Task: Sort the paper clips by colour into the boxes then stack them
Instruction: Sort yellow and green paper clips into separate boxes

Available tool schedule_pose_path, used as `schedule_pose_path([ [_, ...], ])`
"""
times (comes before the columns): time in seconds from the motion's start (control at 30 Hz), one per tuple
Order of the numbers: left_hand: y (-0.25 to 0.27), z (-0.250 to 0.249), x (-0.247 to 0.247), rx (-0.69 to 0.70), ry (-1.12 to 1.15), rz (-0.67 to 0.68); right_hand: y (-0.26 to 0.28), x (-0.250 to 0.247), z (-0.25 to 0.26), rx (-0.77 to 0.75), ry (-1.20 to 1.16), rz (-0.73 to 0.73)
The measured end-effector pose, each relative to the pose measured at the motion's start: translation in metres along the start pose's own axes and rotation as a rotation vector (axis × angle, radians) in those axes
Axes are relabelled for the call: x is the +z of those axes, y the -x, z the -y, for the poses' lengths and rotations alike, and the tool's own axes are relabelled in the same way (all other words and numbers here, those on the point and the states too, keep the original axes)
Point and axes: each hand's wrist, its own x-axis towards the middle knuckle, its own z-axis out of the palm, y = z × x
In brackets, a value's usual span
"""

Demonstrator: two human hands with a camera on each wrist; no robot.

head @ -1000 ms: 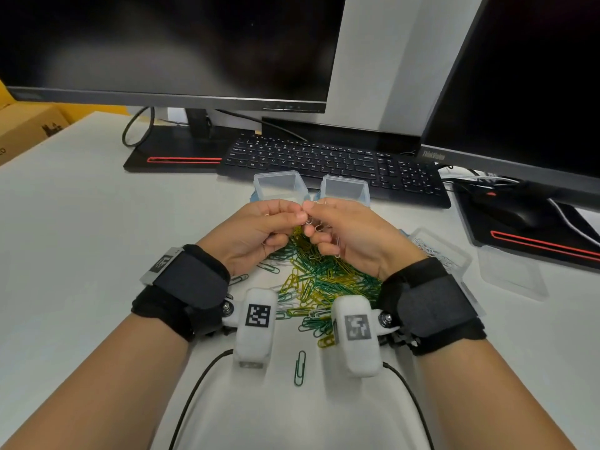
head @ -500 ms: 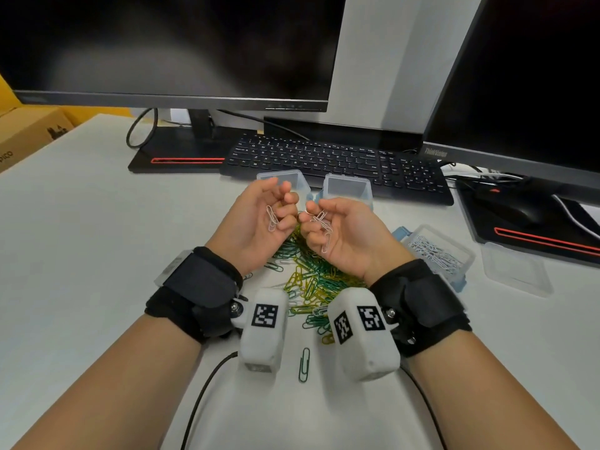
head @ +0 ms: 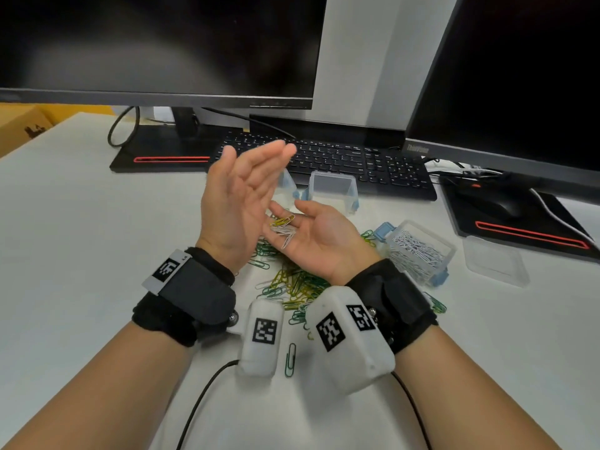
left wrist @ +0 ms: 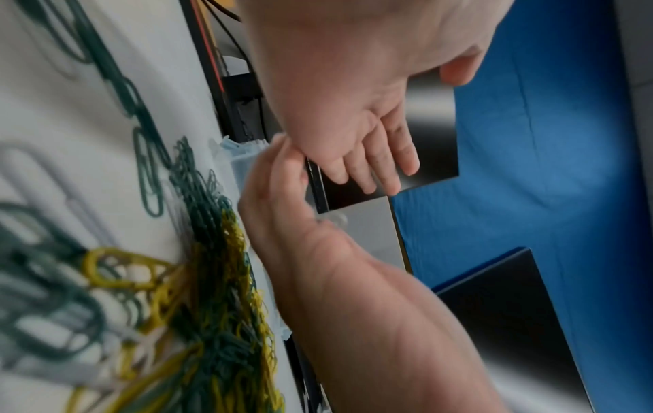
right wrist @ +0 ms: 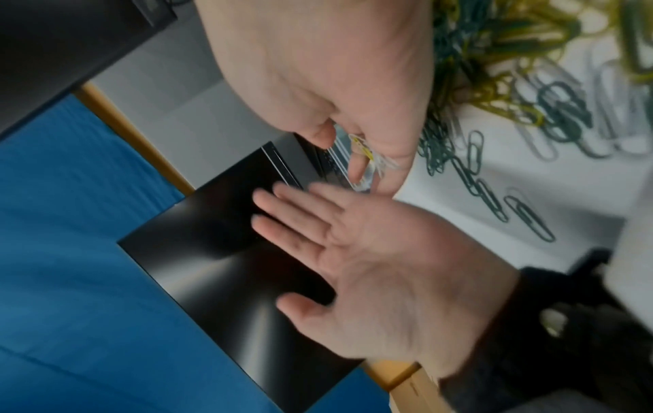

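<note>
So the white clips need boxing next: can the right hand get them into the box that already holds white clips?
Probably yes. The right hand, palm up with a few clips lying on it, is just left of the box of white clips, which stands open-topped with its lid lying apart beside it. Nothing lies between them.

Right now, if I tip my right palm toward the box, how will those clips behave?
The clips lie loose on the flat right hand, so they will probably slide off easily. They look thin and light, so some may scatter past the box of white clips. One is yellow.
</note>
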Motion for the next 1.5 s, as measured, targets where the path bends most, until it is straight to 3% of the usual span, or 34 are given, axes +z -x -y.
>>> schedule_pose_path([
  [0.07, -0.003, -0.001, -0.006, -0.005, -0.050, -0.126, 0.004, 0.000, 0.006, -0.031, 0.027, -0.008],
  [0.17, -0.007, 0.002, -0.009, -0.008, -0.364, -0.243, 0.004, -0.006, 0.015, -0.016, 0.073, 0.005],
  [0.27, -0.007, 0.007, -0.011, -0.089, -0.600, -0.150, 0.002, -0.014, 0.022, 0.019, 0.057, 0.055],
  [0.4, -0.006, 0.012, -0.012, -0.130, -0.748, -0.058, 0.002, -0.021, 0.030, 0.040, 0.119, 0.102],
  [0.6, -0.007, 0.014, -0.016, -0.188, -0.727, -0.065, -0.003, -0.025, 0.031, 0.009, 0.213, 0.093],
  [0.93, -0.007, 0.012, -0.020, -0.105, -0.579, -0.080, -0.004, -0.022, 0.025, -0.038, 0.177, 0.039],
  [1.03, -0.009, 0.011, -0.017, -0.068, -0.496, -0.184, 0.001, -0.017, 0.025, -0.032, 0.156, 0.024],
  [1.1, -0.011, 0.010, -0.017, -0.051, -0.442, -0.268, 0.008, -0.013, 0.037, -0.137, 0.130, -0.007],
  [1.23, -0.013, 0.013, -0.016, -0.109, -0.430, -0.226, 0.042, -0.012, 0.091, -0.501, 0.217, -0.068],
  [1.33, -0.013, 0.016, -0.016, -0.158, -0.380, -0.207, 0.071, -0.027, 0.123, -0.741, 0.364, -0.298],
  [1.4, -0.013, 0.017, -0.017, -0.182, -0.359, -0.205, 0.083, -0.037, 0.130, -0.741, 0.483, -0.406],
  [1.5, -0.013, 0.017, -0.020, -0.191, -0.341, -0.207, 0.089, -0.043, 0.132, -0.595, 0.545, -0.438],
])
